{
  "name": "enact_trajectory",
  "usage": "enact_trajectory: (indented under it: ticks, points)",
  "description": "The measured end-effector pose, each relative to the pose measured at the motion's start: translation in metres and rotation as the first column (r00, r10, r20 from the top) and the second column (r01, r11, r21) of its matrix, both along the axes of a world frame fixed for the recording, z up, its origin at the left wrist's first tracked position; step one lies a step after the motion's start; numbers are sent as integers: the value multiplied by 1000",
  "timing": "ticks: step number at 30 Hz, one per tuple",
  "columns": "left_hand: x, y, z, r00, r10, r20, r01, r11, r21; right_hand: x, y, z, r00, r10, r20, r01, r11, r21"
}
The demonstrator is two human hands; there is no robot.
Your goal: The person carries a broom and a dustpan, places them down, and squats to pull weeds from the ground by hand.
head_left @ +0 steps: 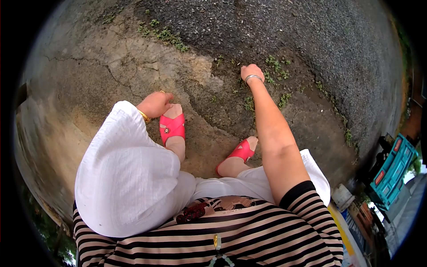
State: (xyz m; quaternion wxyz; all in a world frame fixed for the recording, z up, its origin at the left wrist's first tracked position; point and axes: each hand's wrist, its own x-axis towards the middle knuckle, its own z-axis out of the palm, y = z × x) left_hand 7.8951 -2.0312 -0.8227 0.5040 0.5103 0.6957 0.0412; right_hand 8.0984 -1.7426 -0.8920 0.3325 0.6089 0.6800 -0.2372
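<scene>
My right hand (252, 72) reaches out to the ground among small green weeds (276, 66), a silver bangle on its wrist. Its fingers are curled closed and turned downward, so whatever they may hold is hidden. Close to the toes of my left foot hangs my left hand (155, 104), with a gold bangle. Its thumb and forefinger show slightly apart, with nothing visible between them; the other fingers are mostly hidden. A pink-red sandal (172, 126) is on the left foot, its match (242, 151) on the right foot. White cloth (129, 187) covers my left arm from view.
Cracked concrete (102, 75) lies underfoot, meeting dark gravelly asphalt (284, 26) ahead. More weeds (167, 35) grow along the joint. At the far right stands a teal vehicle tailgate (391, 173), with a whitish bucket-like container (342, 197) nearby.
</scene>
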Motion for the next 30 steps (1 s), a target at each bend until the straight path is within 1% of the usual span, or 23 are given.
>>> enact_trajectory:
  ticks: [6,8,9,10,12,13,14,15,16,17,20,21,22,24,25,26,27,28,30]
  points:
    - [0,-1,1,1000,15,15,-15,1000,7,5,-1,5,995,58,-75,-53,996,66]
    - [-1,-1,2,999,26,21,-26,1000,-1,11,4,-4,992,70,-103,-62,995,72]
    - [-2,-2,2,999,32,23,-32,999,-6,16,10,-14,989,66,-131,-60,997,46]
    - [-3,-4,2,999,32,20,-32,999,-16,23,15,-17,980,90,-175,-84,996,42]
    - [-6,-7,-2,999,33,14,-32,999,-37,35,23,-21,960,21,-279,-2,998,70]
    - [-7,-9,-2,999,34,9,-34,999,-32,43,33,-25,935,52,-351,-27,997,76]
    - [-6,-10,-3,999,34,7,-34,999,-26,51,39,-32,874,124,-469,-57,987,153]
    - [-5,-10,-3,999,31,6,-31,999,-18,63,51,-35,887,70,-456,-41,996,73]
    - [-4,-9,-4,1000,25,3,-25,1000,-18,66,57,-22,898,18,-441,-23,1000,-5]
    - [-3,-8,-5,1000,18,0,-18,1000,-19,71,63,-24,921,17,-390,-23,1000,-13]
    - [-1,0,-5,1000,-15,-3,15,1000,21,74,44,-29,870,110,-480,-6,977,214]
    - [-1,2,-4,1000,-26,-2,27,999,38,67,38,-31,894,98,-436,-18,983,184]
    - [0,3,-3,1000,-28,-3,28,999,35,58,27,-26,909,75,-409,13,978,207]
    - [0,5,-1,1000,-30,-8,31,999,24,32,2,-5,957,44,-286,40,959,280]
    - [0,4,0,1000,-8,-5,8,1000,13,20,-4,6,980,13,-198,39,965,259]
    - [1,1,1,1000,14,-1,-14,1000,2,10,-13,18,983,-21,-182,70,961,269]
    - [2,-1,1,999,35,2,-35,999,-7,6,-18,14,979,-65,-193,117,955,271]
    - [2,-2,1,1000,20,-2,-20,1000,-16,6,-20,10,973,-110,-203,165,948,273]
    - [1,-4,-1,1000,-8,-7,8,999,-33,8,-19,4,940,-246,-238,292,940,179]
